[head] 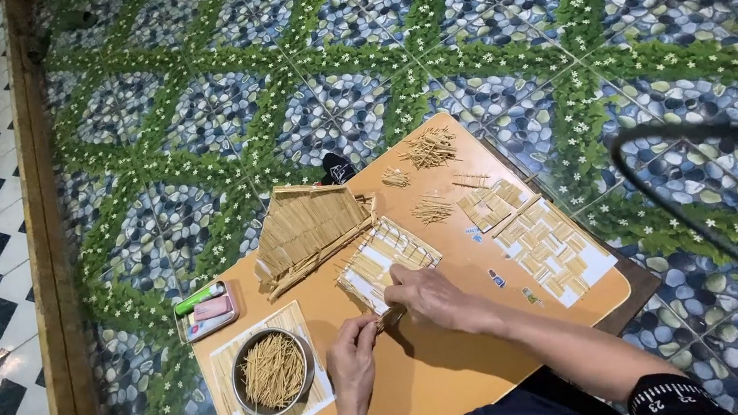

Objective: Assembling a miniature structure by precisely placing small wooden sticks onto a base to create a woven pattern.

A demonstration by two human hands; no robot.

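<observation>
Both hands are working at the small orange table (455, 378): left hand (353, 360) pinching thin sticks, right hand (430, 297) lying flat, steadying the pale stick-covered panel (382, 255).

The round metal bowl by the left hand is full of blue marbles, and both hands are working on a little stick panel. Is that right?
Not quite. The head view shows the metal bowl holds thin wooden sticks, not marbles. The left hand and right hand do work at the stick panel.
</observation>
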